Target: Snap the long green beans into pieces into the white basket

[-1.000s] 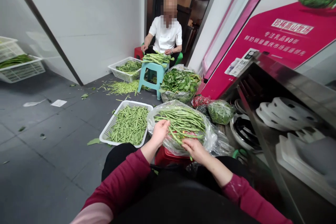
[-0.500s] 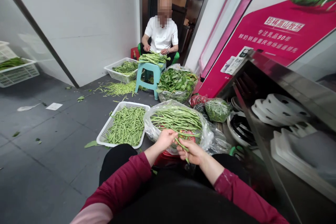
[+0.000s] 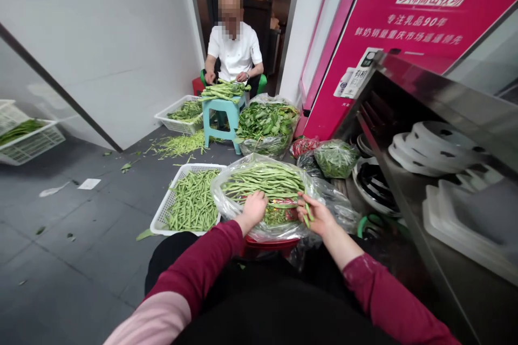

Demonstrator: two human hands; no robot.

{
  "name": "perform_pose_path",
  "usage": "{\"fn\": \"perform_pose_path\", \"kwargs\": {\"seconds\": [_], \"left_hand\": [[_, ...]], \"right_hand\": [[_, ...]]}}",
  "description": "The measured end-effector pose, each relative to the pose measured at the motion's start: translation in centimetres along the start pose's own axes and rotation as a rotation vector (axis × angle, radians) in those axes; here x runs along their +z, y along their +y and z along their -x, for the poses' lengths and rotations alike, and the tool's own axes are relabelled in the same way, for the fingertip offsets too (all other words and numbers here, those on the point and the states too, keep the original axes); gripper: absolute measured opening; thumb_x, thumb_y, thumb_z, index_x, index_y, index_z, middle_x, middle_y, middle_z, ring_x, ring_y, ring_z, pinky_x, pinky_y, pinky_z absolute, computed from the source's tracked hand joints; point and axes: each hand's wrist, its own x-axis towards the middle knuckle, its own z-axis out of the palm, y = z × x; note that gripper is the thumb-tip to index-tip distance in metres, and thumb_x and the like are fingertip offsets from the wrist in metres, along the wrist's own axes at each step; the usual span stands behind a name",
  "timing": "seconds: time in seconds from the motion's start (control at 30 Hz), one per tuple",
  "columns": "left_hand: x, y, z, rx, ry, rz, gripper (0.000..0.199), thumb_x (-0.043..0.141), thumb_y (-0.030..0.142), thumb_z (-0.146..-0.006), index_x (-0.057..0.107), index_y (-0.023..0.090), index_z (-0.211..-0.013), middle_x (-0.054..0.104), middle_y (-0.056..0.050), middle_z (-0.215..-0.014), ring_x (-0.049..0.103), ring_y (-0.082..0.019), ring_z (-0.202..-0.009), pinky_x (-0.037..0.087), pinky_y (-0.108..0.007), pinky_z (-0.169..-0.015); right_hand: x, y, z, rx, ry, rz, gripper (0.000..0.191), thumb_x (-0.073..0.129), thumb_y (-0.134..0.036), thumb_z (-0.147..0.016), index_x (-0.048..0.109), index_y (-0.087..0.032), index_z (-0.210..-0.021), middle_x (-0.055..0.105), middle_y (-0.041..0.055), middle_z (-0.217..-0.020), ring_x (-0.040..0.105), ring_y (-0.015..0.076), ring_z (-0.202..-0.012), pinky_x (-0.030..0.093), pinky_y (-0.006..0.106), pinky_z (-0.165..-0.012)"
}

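Observation:
Long green beans [image 3: 269, 180] lie heaped in an open clear plastic bag [image 3: 220, 194] in front of me. My left hand [image 3: 254, 209] is over the bag's near side, fingers curled down and closed at the end of a long bean [image 3: 283, 206]. At the right edge of the heap, my right hand [image 3: 318, 216] is closed around short green bean pieces [image 3: 308, 212], which stick out below its fingers. Its fingertips also reach the long beans. Left of the bag, a white plastic basket [image 3: 158, 214] holds many snapped bean pieces [image 3: 193, 202].
Across from me, a co-worker [image 3: 234, 51] in white handles green stalks on a blue stool [image 3: 220, 118]. Bagged leafy greens [image 3: 267, 121] stand beside it. Trimmings [image 3: 178, 145] litter the floor. At right is a metal shelf [image 3: 399, 172] with white dishes.
My hands have moved apart, from together on one bean to opposite sides of the heap. The right hand now carries short pieces. The view has shifted slightly.

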Motion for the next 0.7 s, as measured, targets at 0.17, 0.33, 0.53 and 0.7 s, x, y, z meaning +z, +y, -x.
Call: {"fn": "perform_pose_path", "kwargs": {"seconds": [0.17,0.33,0.53,0.7], "left_hand": [[-0.7,-1.0,-1.6,-0.091,-0.055,-0.025,0.019,0.040,0.013,-0.081,0.059,0.013,-0.086,0.057,-0.013,-0.096,0.048,-0.023,-0.098,0.036,-0.036,-0.083],[-3.8,-0.3,0.1,-0.132,-0.011,0.175,0.012,0.044,0.020,-0.081,0.056,0.018,-0.083,0.060,-0.005,-0.079,0.054,-0.015,-0.074,0.039,-0.026,-0.071],[-5.1,4.3,4.1,-0.204,0.233,0.626,0.008,0.049,0.023,-0.076,0.055,0.018,-0.079,0.060,0.000,-0.072,0.052,-0.012,-0.067,0.040,-0.023,-0.064],[-6.1,5.1,6.9,-0.244,0.257,0.815,0.016,0.051,0.030,-0.076,0.055,0.017,-0.085,0.057,0.001,-0.067,0.051,-0.011,-0.062,0.041,-0.022,-0.060]], "right_hand": [[-1.3,0.6,-2.0,0.074,-0.012,0.069,0.017,0.062,-0.025,-0.071,0.051,-0.017,-0.081,0.018,-0.0132,-0.041,0.015,0.0026,-0.032,0.013,0.013,-0.031],[0.1,2.4,-2.9,0.230,0.069,0.246,0.020,0.055,-0.033,-0.078,0.052,-0.013,-0.075,0.041,-0.0070,-0.045,0.024,0.0023,-0.031,0.014,0.016,-0.032],[2.0,4.0,-2.7,0.217,-0.010,0.128,0.027,0.059,-0.040,-0.076,0.049,-0.015,-0.070,0.050,-0.0038,-0.054,0.031,0.0025,-0.034,0.019,0.017,-0.033],[3.6,4.8,-0.1,0.181,-0.101,0.012,0.026,0.065,-0.033,-0.071,0.044,-0.018,-0.068,0.045,-0.0059,-0.054,0.030,0.0029,-0.035,0.021,0.017,-0.033]]}}
